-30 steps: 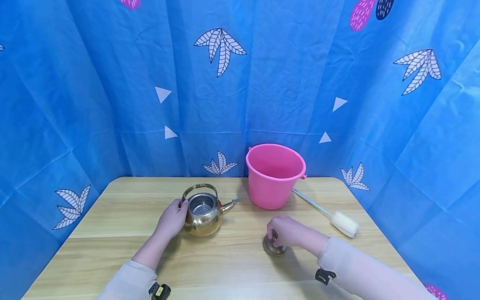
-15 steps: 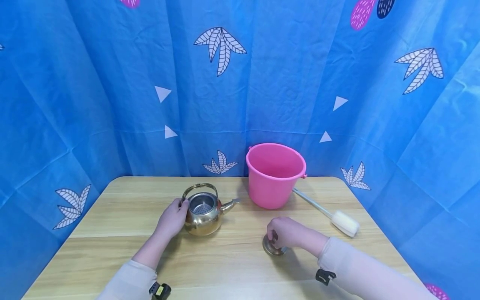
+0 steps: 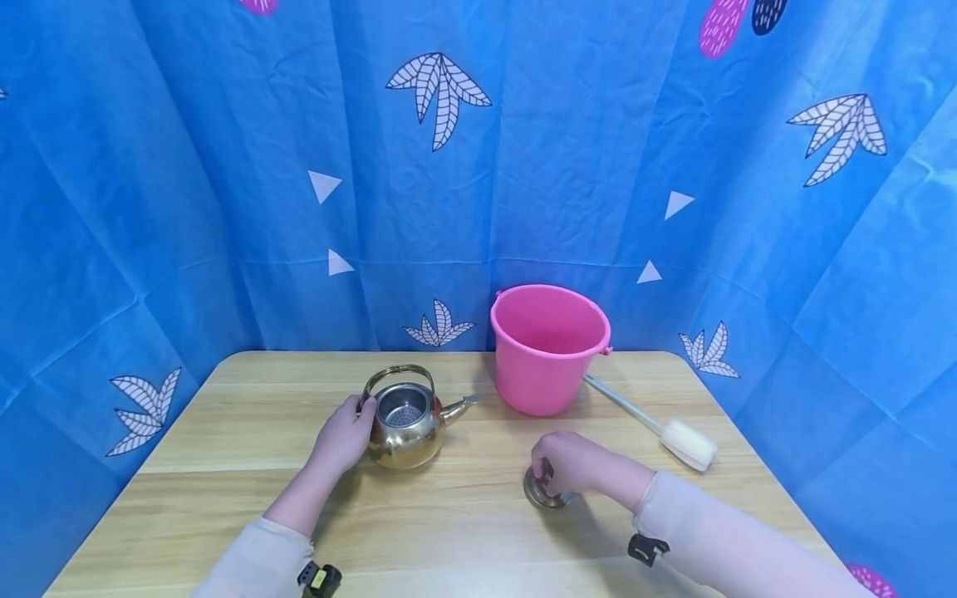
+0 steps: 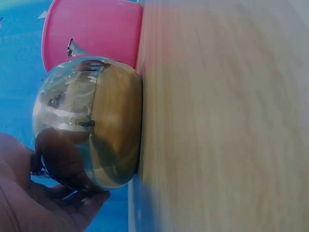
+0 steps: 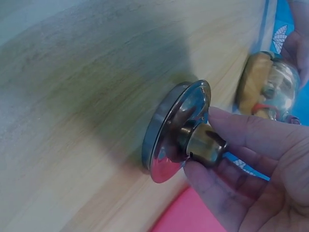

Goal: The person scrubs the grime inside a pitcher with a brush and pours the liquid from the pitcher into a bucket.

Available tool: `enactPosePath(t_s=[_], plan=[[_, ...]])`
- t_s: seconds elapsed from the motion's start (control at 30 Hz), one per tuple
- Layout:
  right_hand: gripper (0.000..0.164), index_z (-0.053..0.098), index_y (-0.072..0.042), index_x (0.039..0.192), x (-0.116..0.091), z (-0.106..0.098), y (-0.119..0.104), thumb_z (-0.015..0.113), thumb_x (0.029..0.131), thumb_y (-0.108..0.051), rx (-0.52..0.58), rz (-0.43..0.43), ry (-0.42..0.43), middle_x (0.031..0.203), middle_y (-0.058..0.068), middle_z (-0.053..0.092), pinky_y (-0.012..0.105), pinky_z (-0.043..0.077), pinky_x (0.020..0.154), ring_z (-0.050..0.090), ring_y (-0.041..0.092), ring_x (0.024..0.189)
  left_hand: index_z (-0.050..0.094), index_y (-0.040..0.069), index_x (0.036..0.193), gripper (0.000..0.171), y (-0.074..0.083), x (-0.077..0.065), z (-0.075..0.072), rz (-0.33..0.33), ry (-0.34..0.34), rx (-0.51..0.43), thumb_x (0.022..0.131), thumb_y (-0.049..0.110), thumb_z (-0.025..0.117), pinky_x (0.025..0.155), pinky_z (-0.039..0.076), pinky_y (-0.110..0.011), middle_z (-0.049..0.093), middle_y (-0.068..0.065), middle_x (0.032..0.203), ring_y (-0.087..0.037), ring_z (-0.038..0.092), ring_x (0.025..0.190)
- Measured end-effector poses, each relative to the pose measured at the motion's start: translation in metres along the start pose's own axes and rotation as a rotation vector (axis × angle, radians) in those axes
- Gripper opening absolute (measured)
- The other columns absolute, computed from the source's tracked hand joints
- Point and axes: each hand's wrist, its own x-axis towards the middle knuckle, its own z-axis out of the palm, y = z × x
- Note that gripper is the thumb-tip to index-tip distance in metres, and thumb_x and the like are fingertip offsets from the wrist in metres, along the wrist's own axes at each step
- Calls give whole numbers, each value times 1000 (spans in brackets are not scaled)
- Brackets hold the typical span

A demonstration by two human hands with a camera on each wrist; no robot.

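Metal strainer inside kettle, head view only

In the head view my right fingers partly hide the round brass-coloured metal lid; the pink plastic bucket conceals one end of the long-handled white brush.

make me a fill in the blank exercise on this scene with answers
The right hand pinches the lid by its ____.
The left hand holds the kettle, whose ____ points right in the head view.
There, the brush lies to the ____ of the bucket.
The bucket is coloured ____.

Missing words: knob; spout; right; pink.
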Motion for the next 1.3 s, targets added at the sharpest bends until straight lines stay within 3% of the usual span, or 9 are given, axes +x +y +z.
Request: enactPosePath(t_s=[0.4,0.73,0.97,1.3], plan=[[26,69,-14,78,3,-2,1,79,66,7,42,56,-33,75,-8,61,24,52,65,56,8,71,44,-7,140,55,-1,1,0,-1,-10,-4,109,35,30,108,35,-63,49,-32,141,-52,44,131],[24,69,-12,80,2,-11,-4,79,68,7,47,42,-25,75,-8,62,26,52,66,58,9,71,45,-7,140,55,-2,2,1,-3,-9,-2,109,36,30,108,35,-62,50,-32,141,-51,45,131],[19,71,-13,83,3,-18,-5,83,71,-3,-19,7,-1,78,-8,65,30,53,72,59,10,74,44,-7,141,55,-3,2,1,-3,-10,-5,109,36,30,108,34,-62,49,-31,141,-51,44,131],[19,71,-13,86,7,-26,-7,86,75,-14,-23,18,0,82,-7,66,31,53,75,60,10,78,47,-6,137,53,-3,2,1,-1,-7,0,109,36,30,107,36,-62,52,-31,139,-51,46,129]])
